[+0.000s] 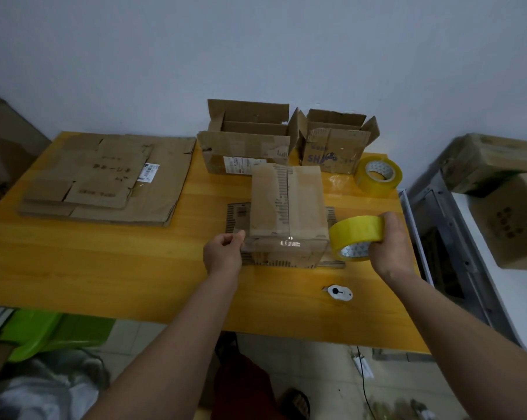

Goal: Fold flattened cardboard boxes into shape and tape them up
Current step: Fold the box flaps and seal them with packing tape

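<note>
Yellow wooden table (104, 268) against a pale grey wall (256, 40).

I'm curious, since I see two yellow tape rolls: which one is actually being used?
The tape roll gripped by the right hand, beside the box. The spare roll lies untouched at the table's far right.

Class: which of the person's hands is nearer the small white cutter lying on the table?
Right. The right hand is just above the cutter, gripping the tape roll; the left hand is farther left.

Green plastic tub (44, 331) under table; black cable (362, 377) on floor.
</note>
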A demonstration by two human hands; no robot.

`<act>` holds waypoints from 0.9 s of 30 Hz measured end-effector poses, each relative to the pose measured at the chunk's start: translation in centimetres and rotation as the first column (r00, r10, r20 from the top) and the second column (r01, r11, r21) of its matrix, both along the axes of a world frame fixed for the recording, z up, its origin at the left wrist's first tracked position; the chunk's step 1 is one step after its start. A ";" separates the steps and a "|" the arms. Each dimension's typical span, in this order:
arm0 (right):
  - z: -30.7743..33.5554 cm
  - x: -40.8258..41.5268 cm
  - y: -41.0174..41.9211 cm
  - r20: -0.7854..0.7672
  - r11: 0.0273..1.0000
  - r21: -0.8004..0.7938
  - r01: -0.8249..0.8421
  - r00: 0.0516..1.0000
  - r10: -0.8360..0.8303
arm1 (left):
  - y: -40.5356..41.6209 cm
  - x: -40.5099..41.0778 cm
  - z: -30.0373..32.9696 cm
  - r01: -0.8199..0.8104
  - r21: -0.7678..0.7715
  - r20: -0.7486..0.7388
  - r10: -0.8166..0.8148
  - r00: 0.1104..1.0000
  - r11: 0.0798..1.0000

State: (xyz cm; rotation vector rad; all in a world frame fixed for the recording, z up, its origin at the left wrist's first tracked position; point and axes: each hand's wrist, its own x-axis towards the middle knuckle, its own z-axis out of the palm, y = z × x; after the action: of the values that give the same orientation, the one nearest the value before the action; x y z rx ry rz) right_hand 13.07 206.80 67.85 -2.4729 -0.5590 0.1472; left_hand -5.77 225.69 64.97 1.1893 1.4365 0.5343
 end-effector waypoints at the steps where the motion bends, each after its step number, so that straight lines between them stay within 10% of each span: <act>1: 0.0 0.0 -0.1 -0.004 1.000 0.006 -0.001 1.000 0.001 | 0.0 0.0 0.0 0.007 0.000 0.003 -0.007 1.000 1.000; 17: -2.0 0.9 0.1 -0.040 0.999 0.001 0.039 0.998 -0.039 | 0.3 2.4 -1.0 0.068 -0.244 -0.011 -0.073 0.997 0.967; 27: -2.7 0.9 -0.2 -0.144 1.000 0.015 0.004 0.990 -0.002 | 2.1 2.8 -1.2 0.059 -0.788 0.210 0.177 0.962 0.613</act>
State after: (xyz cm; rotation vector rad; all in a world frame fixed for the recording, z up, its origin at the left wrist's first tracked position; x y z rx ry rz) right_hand 13.93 206.65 65.17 -2.4242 -0.4924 0.3163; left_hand -2.97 227.76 63.79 0.3224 1.2507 0.0446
